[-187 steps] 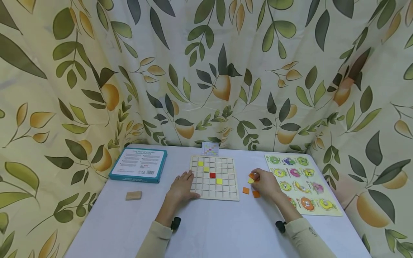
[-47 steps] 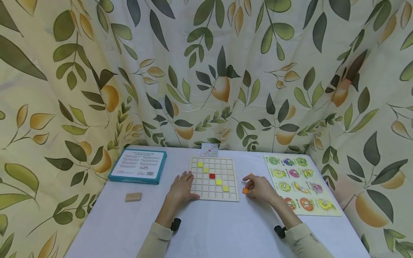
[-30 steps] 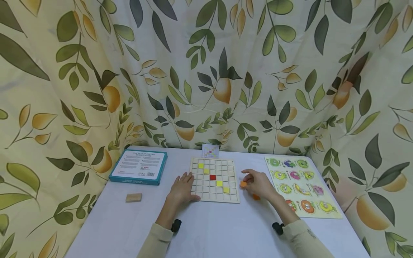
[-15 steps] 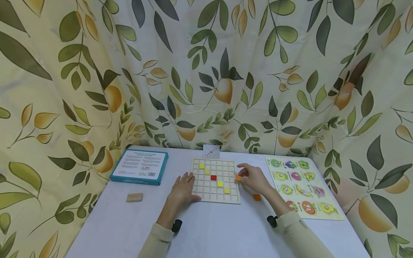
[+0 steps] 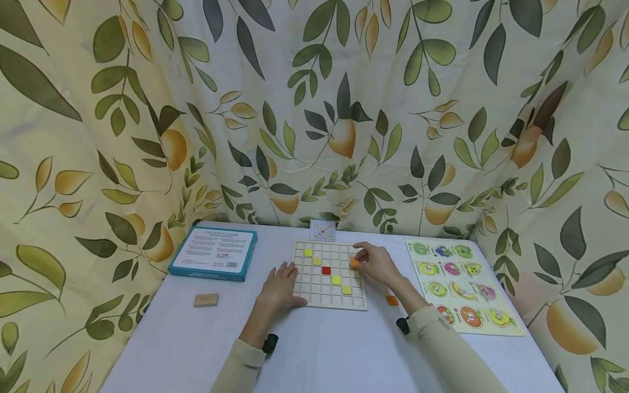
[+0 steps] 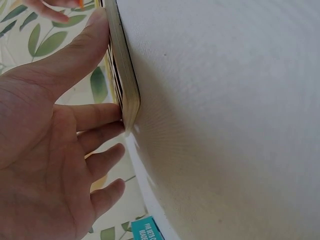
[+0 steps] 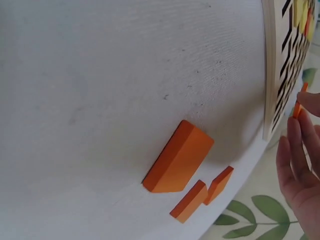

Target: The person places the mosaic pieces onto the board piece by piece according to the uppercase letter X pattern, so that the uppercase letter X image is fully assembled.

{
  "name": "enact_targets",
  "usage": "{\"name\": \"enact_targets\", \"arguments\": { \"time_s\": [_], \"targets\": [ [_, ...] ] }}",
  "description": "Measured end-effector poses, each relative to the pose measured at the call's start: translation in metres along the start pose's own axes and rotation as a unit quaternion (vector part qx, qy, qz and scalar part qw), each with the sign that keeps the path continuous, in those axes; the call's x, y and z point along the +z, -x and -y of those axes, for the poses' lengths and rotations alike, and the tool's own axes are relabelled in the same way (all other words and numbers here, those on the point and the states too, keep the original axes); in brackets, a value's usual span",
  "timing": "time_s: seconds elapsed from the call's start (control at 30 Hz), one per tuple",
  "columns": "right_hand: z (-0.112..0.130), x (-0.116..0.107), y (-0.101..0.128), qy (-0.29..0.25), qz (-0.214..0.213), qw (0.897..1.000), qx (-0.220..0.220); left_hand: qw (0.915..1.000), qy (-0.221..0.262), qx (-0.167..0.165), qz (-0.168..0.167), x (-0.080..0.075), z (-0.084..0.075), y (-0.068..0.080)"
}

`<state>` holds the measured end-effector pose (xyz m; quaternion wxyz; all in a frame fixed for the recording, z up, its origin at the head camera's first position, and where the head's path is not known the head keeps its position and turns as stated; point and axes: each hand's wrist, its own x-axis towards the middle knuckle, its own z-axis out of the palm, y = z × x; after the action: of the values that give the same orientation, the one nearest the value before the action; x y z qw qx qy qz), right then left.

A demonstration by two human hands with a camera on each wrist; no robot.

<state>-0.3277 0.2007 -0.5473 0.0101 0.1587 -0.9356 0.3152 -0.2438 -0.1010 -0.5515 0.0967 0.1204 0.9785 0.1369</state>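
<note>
My left hand [image 5: 279, 286] rests against the left and near edges of a pale wooden grid board [image 5: 307, 292], thumb along one side and fingers on the other. In the left wrist view its fingers are extended, with index and middle fingertips at the board's corner. Several yellow square tiles [image 5: 336, 280] and one red tile [image 5: 326, 271] lie in a diagonal on the grid. My right hand [image 5: 377, 266] pinches an orange square tile [image 5: 354, 264] between thumb and fingers over the board's right side. Loose orange tiles [image 7: 177, 160] lie on the table, mostly hidden by that hand in the head view.
Behind the board stands a small pattern card [image 5: 322, 230]. A teal-edged box [image 5: 213, 254] and a small wooden block [image 5: 206, 300] are to the left. A board with fruit pictures [image 5: 449, 300] lies to the right. A leaf-patterned curtain [image 5: 314, 136] surrounds the white table.
Since the oldest frame, another yellow tile has come to lie on the grid's lower right. My right hand has picked up an orange tile and moved left over the board. The left hand stays.
</note>
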Motion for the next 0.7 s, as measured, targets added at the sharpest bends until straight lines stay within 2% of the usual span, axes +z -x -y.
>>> {"name": "enact_targets", "arguments": {
  "time_s": [0.27,0.5,0.7],
  "targets": [
    [0.003,0.01,-0.018,0.011,0.011,1.0,0.02,1.0,0.001,0.0,0.003,-0.001,0.002,0.0],
    [0.001,0.015,-0.028,0.027,0.008,0.999,0.017,1.0,0.002,0.0,0.003,-0.002,0.0,0.0],
    [-0.002,0.02,-0.036,0.016,0.012,1.0,0.015,1.0,-0.003,-0.004,0.002,0.0,0.001,0.0]
  ]
}}
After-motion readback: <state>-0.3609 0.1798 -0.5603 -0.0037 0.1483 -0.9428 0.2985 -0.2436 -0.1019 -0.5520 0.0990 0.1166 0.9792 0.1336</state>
